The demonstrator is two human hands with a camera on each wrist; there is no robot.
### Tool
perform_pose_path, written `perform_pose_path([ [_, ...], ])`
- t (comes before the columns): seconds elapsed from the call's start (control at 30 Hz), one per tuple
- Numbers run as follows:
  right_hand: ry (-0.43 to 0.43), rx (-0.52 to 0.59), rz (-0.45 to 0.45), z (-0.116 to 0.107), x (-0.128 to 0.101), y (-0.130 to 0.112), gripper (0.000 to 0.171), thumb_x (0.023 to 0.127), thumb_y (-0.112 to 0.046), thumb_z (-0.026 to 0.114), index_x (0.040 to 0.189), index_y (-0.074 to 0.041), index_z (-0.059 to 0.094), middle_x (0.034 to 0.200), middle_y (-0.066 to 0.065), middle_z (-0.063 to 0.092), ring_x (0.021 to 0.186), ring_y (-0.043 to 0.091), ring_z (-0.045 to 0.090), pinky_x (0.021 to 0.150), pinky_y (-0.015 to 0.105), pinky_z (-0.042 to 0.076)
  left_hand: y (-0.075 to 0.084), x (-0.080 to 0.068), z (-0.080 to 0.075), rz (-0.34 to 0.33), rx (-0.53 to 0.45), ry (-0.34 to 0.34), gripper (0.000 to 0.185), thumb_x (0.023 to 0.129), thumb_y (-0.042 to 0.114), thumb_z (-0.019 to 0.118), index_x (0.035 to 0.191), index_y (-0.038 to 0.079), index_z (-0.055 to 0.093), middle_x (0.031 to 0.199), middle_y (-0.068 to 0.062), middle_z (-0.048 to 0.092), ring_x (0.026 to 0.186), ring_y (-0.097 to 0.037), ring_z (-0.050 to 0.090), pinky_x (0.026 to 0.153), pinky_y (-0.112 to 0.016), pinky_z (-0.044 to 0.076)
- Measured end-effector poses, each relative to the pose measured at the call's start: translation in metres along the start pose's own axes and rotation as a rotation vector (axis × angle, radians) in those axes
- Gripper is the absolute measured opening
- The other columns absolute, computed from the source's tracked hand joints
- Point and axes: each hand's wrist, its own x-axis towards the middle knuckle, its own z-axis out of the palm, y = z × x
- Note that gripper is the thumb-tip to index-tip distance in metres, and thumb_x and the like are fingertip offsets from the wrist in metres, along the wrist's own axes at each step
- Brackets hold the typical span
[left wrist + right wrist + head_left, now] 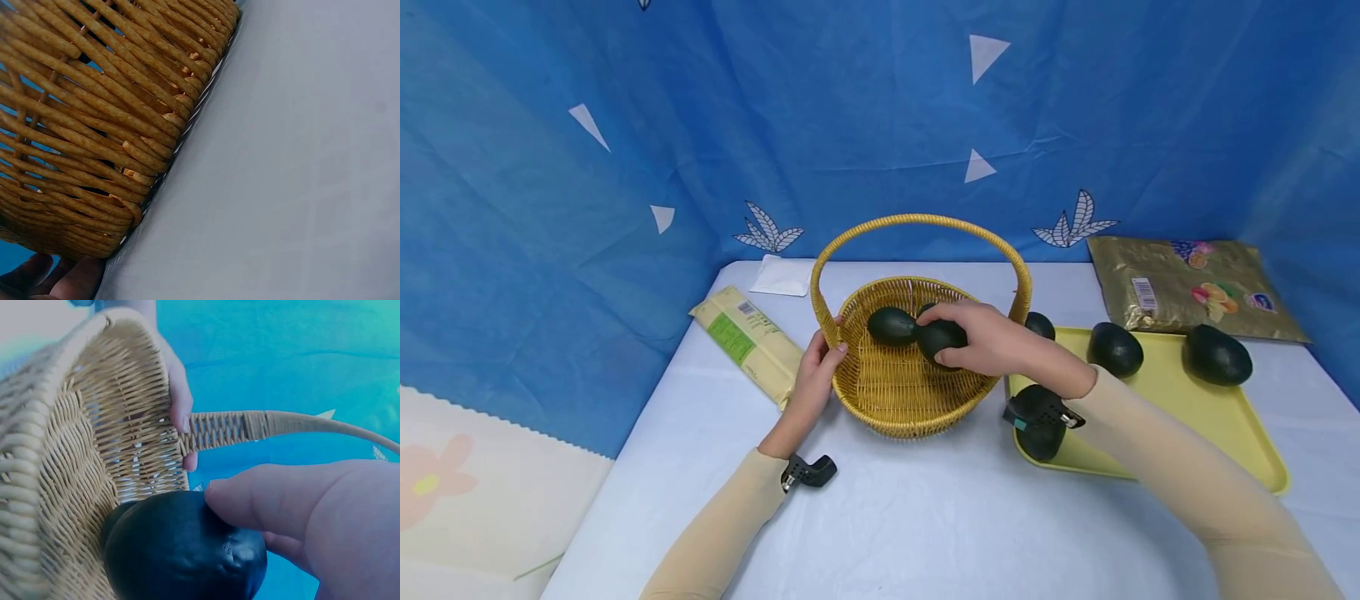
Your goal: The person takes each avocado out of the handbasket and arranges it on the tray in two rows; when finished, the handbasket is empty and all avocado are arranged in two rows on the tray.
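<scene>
A wicker basket (887, 392) with a tall arched handle (917, 219) stands on the white-covered table. My left hand (815, 372) grips its left rim at the foot of the handle; the left wrist view shows those fingers (78, 278) low against the woven side. Over the inside of the basket, my right hand (981, 335) holds a dark green avocado (942, 340) between thumb and fingers. The right wrist view has the thumb on this avocado (181, 550). Another avocado (891, 326) lies in the basket, and one more is mostly hidden behind the right hand.
Right of the basket, a yellow tray (1172, 417) carries several avocados (1217, 356), partly under the right forearm. A gold fruit-print bag (1195, 287) lies behind it. On the left are a cream-and-green packet (751, 343) and a small white packet (782, 276). Blue cloth (865, 125) hangs behind.
</scene>
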Motion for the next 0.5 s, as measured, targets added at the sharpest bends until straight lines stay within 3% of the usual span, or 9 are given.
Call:
perform_pose_path([
  [0.13, 0.017, 0.035, 0.005, -0.001, -0.01, 0.004, 0.051, 0.093, -0.016, 0.071, 0.142, -0.015, 0.057, 0.143, 0.013, 0.059, 0.116, 0.031, 0.061, 0.087, 0.043, 0.055, -0.001, 0.001, -0.001, -0.002, -0.002, 0.001, 0.052, 0.104, 0.015, 0.051, 0.155, 0.012, 0.042, 0.159, -0.012, 0.045, 0.145, -0.029, 0.044, 0.12, -0.048, 0.034],
  [0.43, 0.015, 0.132, 0.006, -0.013, -0.04, 0.005, 0.049, 0.093, -0.015, 0.072, 0.14, -0.017, 0.058, 0.133, 0.013, 0.063, 0.084, 0.02, 0.059, 0.07, 0.034, 0.051, -0.001, 0.0, -0.001, 0.011, -0.002, -0.009, 0.052, 0.104, 0.015, 0.05, 0.155, 0.013, 0.041, 0.162, -0.01, 0.041, 0.148, -0.028, 0.04, 0.122, -0.048, 0.031],
  [0.5, -0.001, 0.168, 0.001, -0.015, -0.047, 0.006, 0.049, 0.093, -0.016, 0.072, 0.14, -0.016, 0.057, 0.133, 0.014, 0.063, 0.086, 0.017, 0.063, 0.07, 0.033, 0.053, -0.002, 0.0, 0.0, 0.011, -0.001, -0.012, 0.052, 0.105, 0.016, 0.05, 0.156, 0.013, 0.04, 0.162, -0.01, 0.04, 0.148, -0.027, 0.04, 0.122, -0.048, 0.031],
])
